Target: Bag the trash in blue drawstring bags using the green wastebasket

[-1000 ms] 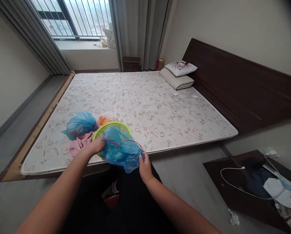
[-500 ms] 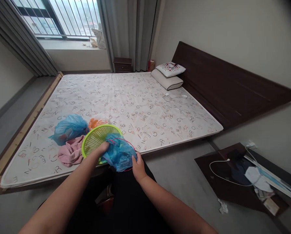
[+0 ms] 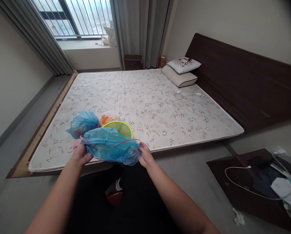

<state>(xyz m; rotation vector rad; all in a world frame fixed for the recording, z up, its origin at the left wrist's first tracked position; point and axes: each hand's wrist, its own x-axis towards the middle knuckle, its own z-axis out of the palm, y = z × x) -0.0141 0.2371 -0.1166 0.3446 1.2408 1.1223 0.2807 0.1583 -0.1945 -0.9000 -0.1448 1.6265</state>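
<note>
Two hands, left (image 3: 81, 154) and right (image 3: 145, 155), are stretching a blue plastic bag (image 3: 111, 147), fingers gripping opposite ends, before a green basket (image 3: 122, 127).

Mattress (image 3: 143, 94): passage right of basket (image 3: 123, 128)
Basket: blocks ahead, beyond held bag (image 3: 111, 144)
Second bag (image 3: 84, 124): blocks forward-left

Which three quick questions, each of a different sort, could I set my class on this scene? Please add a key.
1. What do the left hand and right hand hold between them? A: a book; B: a blue plastic bag; C: a cup.

2. True or false: the tree-print pillow lies on top of the plain pillow.

3. What colour is the basket partly hidden behind the held bag?

Key: 1. B; 2. true; 3. yellow-green.
</note>
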